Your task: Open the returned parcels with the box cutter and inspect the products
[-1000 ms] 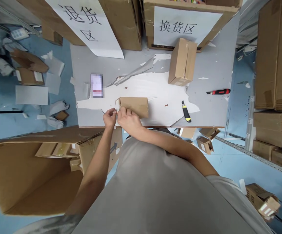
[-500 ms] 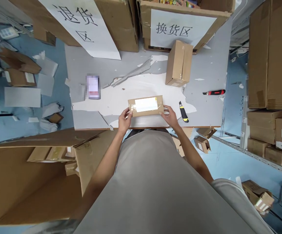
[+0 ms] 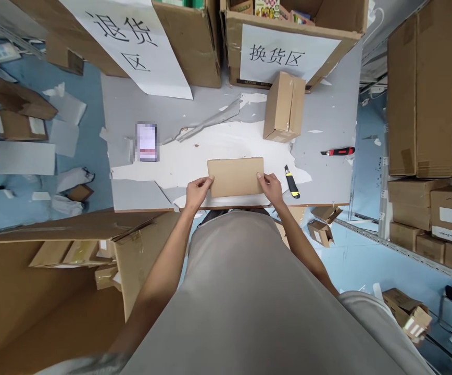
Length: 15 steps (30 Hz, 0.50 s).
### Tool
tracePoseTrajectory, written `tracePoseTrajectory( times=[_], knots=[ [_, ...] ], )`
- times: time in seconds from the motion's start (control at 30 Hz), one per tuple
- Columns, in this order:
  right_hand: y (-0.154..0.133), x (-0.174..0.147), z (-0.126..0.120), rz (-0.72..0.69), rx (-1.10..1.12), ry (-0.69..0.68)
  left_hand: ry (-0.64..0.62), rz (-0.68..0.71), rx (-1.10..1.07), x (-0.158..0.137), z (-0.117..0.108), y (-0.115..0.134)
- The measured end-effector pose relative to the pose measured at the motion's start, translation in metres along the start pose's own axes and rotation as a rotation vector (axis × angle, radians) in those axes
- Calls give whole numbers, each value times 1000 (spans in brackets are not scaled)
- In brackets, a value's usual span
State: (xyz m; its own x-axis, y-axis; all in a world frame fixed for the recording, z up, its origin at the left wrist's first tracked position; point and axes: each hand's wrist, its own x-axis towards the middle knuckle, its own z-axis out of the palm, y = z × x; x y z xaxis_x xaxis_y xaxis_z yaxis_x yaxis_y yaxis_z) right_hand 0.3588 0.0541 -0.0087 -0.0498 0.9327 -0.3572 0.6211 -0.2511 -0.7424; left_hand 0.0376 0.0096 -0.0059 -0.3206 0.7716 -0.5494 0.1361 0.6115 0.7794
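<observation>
A small brown cardboard box (image 3: 236,177) is held level between my two hands above the front of the table, a plain face turned up. My left hand (image 3: 199,191) pinches its left end, thumb on top near the edge. At the right end, my right hand (image 3: 270,187) grips in the same way. Just right of that hand lies a yellow and black utility knife (image 3: 292,182). Farther right on the table is a red and black utility knife (image 3: 338,151). Behind the held box stands a taller closed carton (image 3: 284,107).
Two large labelled cartons, the left (image 3: 187,47) and the right (image 3: 231,52), line the back of the table (image 3: 327,177). A pixelated phone-like item (image 3: 147,141) lies at left. Below left stands a big open carton (image 3: 140,265) with boxes inside. Stacked cartons (image 3: 440,94) fill the right.
The held box has been turned over: its white label and tape faced up before, and now a plain brown face does. Both hands still hold its ends. The view has shifted slightly.
</observation>
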Motion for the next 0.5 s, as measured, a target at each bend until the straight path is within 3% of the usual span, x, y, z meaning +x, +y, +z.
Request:
tracePoseTrajectory(
  times=[0.17, 0.33, 0.5],
  knots=[
    [-4, 19, 4, 61, -134, -90, -26, -128, 2, 18, 6, -5],
    [-1, 16, 6, 41, -117, -73, -72, -116, -86, 19, 5, -15],
    [3, 16, -2, 68, -46, -115, -15, -94, 52, 20, 8, -10]
  ],
)
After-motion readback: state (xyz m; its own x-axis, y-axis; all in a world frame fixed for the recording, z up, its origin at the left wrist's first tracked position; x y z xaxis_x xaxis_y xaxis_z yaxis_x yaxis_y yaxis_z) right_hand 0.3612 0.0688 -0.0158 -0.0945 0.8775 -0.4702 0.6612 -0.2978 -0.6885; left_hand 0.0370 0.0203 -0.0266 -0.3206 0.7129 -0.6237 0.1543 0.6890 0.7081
